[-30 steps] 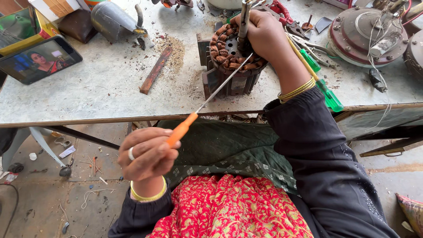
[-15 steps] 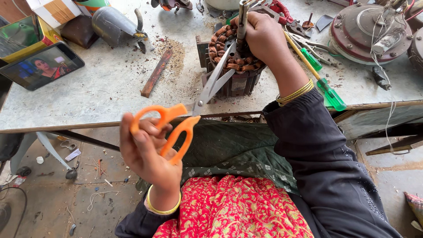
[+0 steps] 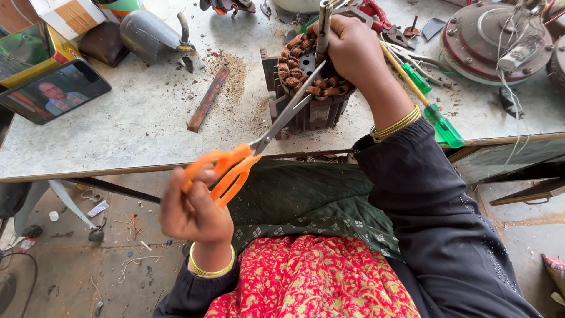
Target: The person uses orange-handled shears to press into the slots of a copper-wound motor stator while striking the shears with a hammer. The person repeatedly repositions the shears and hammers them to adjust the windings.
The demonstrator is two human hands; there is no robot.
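My left hand [image 3: 197, 206] is gripping orange scissors [image 3: 247, 158], blades reaching the motor coil [image 3: 306, 79] near the bench's [image 3: 118, 129] front edge; my right hand [image 3: 353, 47] is clasping a metal rod [image 3: 323, 23] over it.

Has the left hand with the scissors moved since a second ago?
Yes. The left hand has lifted the orange-handled scissors up toward the table edge, and their blades now point at the copper-wound stator.

Lit phone screen [image 3: 54, 89] far left on table, beside green-yellow box [image 3: 26, 52], cardboard carton [image 3: 67, 15]
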